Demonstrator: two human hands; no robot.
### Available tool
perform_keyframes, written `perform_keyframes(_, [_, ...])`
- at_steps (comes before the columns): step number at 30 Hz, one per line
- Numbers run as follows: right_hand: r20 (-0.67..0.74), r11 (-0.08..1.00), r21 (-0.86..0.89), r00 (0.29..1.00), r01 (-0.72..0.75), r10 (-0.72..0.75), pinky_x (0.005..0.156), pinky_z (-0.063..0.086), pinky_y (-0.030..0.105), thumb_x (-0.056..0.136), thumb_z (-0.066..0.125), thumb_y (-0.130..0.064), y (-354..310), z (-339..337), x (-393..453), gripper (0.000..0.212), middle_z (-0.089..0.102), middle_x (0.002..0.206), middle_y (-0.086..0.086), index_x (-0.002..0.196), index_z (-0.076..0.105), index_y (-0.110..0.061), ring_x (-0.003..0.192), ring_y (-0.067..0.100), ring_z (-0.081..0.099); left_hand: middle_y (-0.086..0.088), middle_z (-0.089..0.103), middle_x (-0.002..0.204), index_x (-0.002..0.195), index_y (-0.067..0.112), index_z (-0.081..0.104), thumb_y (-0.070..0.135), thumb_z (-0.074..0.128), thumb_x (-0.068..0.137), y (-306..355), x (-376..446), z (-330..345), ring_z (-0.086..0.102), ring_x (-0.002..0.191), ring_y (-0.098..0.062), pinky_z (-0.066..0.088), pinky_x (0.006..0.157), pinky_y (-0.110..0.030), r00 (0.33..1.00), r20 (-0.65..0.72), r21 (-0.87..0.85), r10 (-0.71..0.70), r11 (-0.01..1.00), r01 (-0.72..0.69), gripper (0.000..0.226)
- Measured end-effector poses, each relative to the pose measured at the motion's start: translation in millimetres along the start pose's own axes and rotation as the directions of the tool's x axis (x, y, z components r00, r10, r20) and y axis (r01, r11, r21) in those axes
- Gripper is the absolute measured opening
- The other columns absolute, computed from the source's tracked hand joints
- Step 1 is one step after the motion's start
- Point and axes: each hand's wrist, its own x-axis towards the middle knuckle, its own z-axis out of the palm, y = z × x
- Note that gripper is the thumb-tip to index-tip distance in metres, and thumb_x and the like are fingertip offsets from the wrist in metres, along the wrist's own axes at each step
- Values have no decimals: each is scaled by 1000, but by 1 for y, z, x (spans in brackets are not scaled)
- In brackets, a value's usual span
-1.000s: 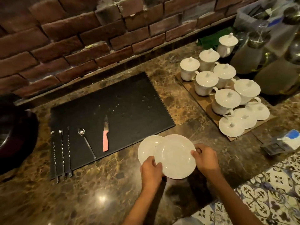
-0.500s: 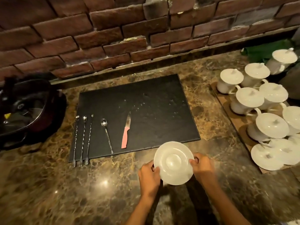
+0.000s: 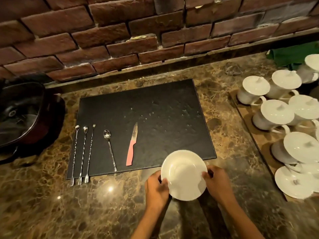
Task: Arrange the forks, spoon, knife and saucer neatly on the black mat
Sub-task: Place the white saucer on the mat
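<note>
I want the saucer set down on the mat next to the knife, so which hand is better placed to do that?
Probably the right hand. It grips the saucer on the side below the bare part of the black mat, while the left hand sits nearer the knife and could bump it.

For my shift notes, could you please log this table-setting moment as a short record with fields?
surface: brown marble counter
mat: black mat, lying flat on the counter
forks: three long forks side by side at the mat's left edge, tines overhanging the near edge
spoon: spoon right of the forks
knife: pink-handled knife right of the spoon
saucer: white saucer held by left hand and right hand, overlapping the mat's near edge
</note>
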Motion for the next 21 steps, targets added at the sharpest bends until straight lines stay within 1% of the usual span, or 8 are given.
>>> perform_keyframes(1, [-12,1000,18,1000,14,-14,53,38,19,90,58,-10,-7,-3,10,15,60,71,-4,78,65,-16,66,11,55,3,66,68,75,12,71,38,67,80,7,11,0,55,62,-8,46,51,-15,1000,-10,6,11,1000,-10,26])
perform_keyframes(3, [-45,999,46,999,16,-14,50,34,24,88,57,-7,-21,-8,34,33,48,60,-5,59,47,-21,59,15,46,0,64,68,77,9,72,7,64,84,23,35,-1,56,59,-7,41,46,-13,1000,-29,18,9,1000,-8,11])
perform_keyframes(5, [-49,996,94,999,3,2,51,33,30,86,56,-8,-36,-12,63,29,44,57,-1,60,47,-14,56,15,41,-6,61,70,79,-1,71,-4,58,86,37,61,-1,50,66,-13,43,56,-27,999,-42,63,26,998,-23,15])
perform_keyframes(7, [-41,995,103,999,16,-11,52,33,29,86,56,-6,-52,-14,90,21,45,56,-1,65,53,-9,55,15,42,-12,63,73,81,-5,70,-4,56,88,49,86,-1,47,72,-19,43,64,-34,998,-52,108,29,994,-23,16])
perform_keyframes(10, [-83,993,104,996,48,-39,50,35,27,83,57,-5,-73,-13,120,29,44,54,-5,58,49,-17,53,11,41,-18,73,85,88,-3,74,-5,53,88,65,119,-3,59,80,-26,51,70,-39,995,-93,146,40,989,-26,21])
perform_keyframes(12, [-89,996,75,995,58,-51,52,36,32,83,57,-7,-82,-9,134,24,48,55,0,59,53,-8,53,14,42,-17,74,91,93,-2,75,-5,54,89,69,136,-6,66,89,-31,54,75,-40,994,-110,155,23,988,-6,22])
perform_keyframes(15, [-79,998,53,997,30,-26,61,39,29,83,58,-9,-85,1,146,15,58,67,9,74,63,2,65,23,52,-19,75,99,98,-4,75,-3,54,91,66,152,-8,68,100,-38,57,86,-46,995,-99,170,-28,984,44,21])
perform_keyframes(21, [-75,998,69,997,5,0,68,46,31,87,57,-10,-82,12,149,14,65,82,8,89,69,-3,78,25,62,-18,75,97,95,-2,75,-2,54,92,59,158,-7,69,97,-37,61,83,-55,996,-73,145,-50,988,60,21])
